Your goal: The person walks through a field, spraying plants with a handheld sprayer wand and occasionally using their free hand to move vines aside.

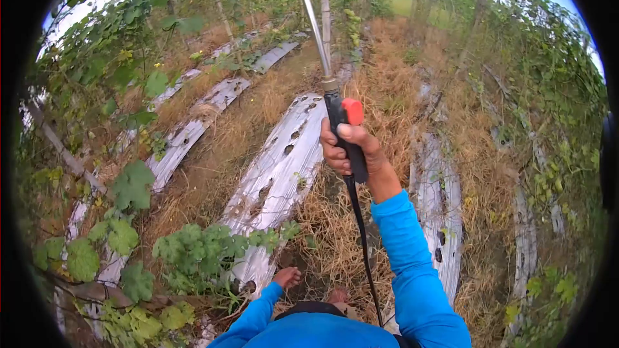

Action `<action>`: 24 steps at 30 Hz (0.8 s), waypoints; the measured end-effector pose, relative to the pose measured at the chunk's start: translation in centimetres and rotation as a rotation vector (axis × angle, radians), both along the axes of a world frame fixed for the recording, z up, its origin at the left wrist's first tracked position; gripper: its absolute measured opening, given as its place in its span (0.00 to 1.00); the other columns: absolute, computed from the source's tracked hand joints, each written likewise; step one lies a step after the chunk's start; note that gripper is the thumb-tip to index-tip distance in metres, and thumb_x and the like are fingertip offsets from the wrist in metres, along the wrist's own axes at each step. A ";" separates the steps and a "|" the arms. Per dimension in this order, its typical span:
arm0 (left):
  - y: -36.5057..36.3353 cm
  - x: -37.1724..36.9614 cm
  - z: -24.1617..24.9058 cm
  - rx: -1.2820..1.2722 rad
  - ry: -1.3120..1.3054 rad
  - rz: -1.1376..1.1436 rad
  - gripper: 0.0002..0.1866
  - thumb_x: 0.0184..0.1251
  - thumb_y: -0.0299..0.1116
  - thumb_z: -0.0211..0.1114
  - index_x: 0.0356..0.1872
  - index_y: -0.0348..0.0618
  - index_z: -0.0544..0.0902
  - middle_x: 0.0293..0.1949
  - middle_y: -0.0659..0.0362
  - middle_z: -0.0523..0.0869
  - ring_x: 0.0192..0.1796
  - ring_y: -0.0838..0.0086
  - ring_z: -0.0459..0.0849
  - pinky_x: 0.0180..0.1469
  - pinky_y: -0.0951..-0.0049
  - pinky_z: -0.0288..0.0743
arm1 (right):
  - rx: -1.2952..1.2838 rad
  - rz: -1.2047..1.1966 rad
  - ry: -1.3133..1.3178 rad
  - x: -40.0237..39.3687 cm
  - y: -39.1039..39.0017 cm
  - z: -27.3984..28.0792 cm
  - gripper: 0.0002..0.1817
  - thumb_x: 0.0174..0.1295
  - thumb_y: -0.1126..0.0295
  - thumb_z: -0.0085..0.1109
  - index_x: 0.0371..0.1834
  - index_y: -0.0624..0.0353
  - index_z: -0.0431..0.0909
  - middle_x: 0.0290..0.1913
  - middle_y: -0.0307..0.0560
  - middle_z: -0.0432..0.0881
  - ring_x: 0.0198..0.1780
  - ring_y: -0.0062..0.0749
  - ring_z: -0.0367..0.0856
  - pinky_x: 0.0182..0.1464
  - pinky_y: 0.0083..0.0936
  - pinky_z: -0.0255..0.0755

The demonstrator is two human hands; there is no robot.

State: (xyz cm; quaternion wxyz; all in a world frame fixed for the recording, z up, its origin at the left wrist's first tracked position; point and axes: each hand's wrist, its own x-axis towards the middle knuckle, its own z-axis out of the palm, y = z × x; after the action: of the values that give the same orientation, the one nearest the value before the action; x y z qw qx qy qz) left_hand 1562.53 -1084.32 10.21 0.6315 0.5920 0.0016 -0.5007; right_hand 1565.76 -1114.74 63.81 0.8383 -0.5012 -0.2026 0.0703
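Note:
In the head view, my right hand (351, 148) is wrapped round the black handle of a spray wand (338, 116), raised in front of me. The thumb rests just below its red trigger (353, 111). From the handle a metal tube (312, 16) runs up and slightly left, out of the top of the view. A black hose (363, 232) hangs from the handle's lower end down to my body. Low down by my waist, my left hand (287, 277) has its fingers curled in, with nothing visible in them. Leafy vines (200, 251) grow just left of it.
Strips of silver plastic mulch (277, 161) with planting holes run away from me, with dry grass (387, 64) between them. Climbing vines (561, 90) line both sides. A bamboo pole (325, 13) stands ahead, and a slanting branch (68, 154) leans at the left.

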 end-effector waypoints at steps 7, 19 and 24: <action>10.4 -4.9 0.4 0.231 0.033 -0.140 0.21 0.69 0.52 0.53 0.40 0.44 0.81 0.34 0.57 0.85 0.30 0.71 0.83 0.30 0.70 0.75 | -0.566 -1.047 -0.149 -11.7 7.1 -4.2 0.20 0.51 0.54 0.72 0.24 0.58 0.76 0.19 0.29 0.70 0.22 0.13 0.64 0.24 0.19 0.59; 17.4 -15.3 2.8 0.294 0.097 -0.133 0.13 0.65 0.43 0.56 0.31 0.44 0.79 0.25 0.60 0.81 0.23 0.73 0.80 0.22 0.73 0.72 | -0.849 -1.831 0.054 -34.2 8.5 -2.6 0.23 0.49 0.50 0.72 0.26 0.62 0.81 0.18 0.35 0.75 0.21 0.18 0.69 0.25 0.23 0.64; 19.9 -19.4 1.7 0.203 0.044 -0.150 0.15 0.65 0.44 0.55 0.36 0.43 0.80 0.27 0.59 0.82 0.24 0.71 0.80 0.24 0.70 0.73 | -0.820 -1.838 0.156 -44.1 11.6 -3.3 0.21 0.50 0.51 0.72 0.23 0.60 0.81 0.16 0.33 0.72 0.20 0.17 0.66 0.24 0.22 0.60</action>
State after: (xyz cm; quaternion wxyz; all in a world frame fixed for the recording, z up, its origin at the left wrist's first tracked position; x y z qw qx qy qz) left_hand 1543.10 -1064.41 11.95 0.5291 0.6400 0.0220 -0.5567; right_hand 1521.68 -1103.14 60.48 0.3414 -0.7069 0.3573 -0.5061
